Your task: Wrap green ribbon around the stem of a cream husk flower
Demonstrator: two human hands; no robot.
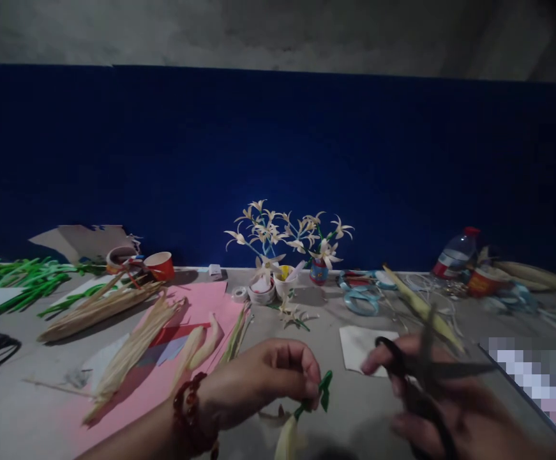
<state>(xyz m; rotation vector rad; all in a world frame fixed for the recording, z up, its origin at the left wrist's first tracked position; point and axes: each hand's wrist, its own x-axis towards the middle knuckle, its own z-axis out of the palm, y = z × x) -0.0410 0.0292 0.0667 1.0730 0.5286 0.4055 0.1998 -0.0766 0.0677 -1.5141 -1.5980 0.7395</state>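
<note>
Between the thumb and fingers of my left hand (pixel 272 377) is a green stem (pixel 325 388) with a bent, twisted end. A pale petal-like piece (pixel 286 439) hangs from its lower end. My right hand (pixel 450 409) is closed on a pair of black-handled scissors (pixel 431 367); the blades are spread apart and point right and up, somewhat blurred. The scissors are to the right of the stem, not touching it. Past my left hand, a loose pale flower (pixel 290 313) lies on the grey table (pixel 325 338).
Pink paper (pixel 205 300) with dried corn husks (pixel 134 351) lies on the left, green stems (pixel 23 278) behind. Husk flowers (pixel 263 230) stand in small cups at the back centre. White paper (pixel 368 348), blue tape rolls (pixel 361 300) and a plastic bottle (pixel 454 252) are on the right.
</note>
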